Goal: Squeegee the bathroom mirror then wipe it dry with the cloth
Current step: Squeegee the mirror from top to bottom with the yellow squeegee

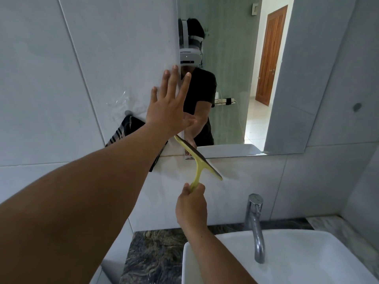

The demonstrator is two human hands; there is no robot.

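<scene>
Left hand [168,107] open, fingers spread, palm flat against left edge of bathroom mirror [276,78]. Right hand [191,203] closed around handle of yellow squeegee [198,158]; blade tilted, at mirror's lower left corner, overlapping wall tile below. Dark striped cloth [127,130] hangs on wall behind left forearm. Chrome faucet [255,222] over white sink [287,261].

A dark marbled stone tabletop [155,255] runs along the foot of the tiled wall. A white rectangular basin [307,261] sits directly on it, filling its right part. A chrome tap [256,226] rises behind the basin's back rim, its spout curving down over the bowl. To the basin's left the stone is bare.
</scene>
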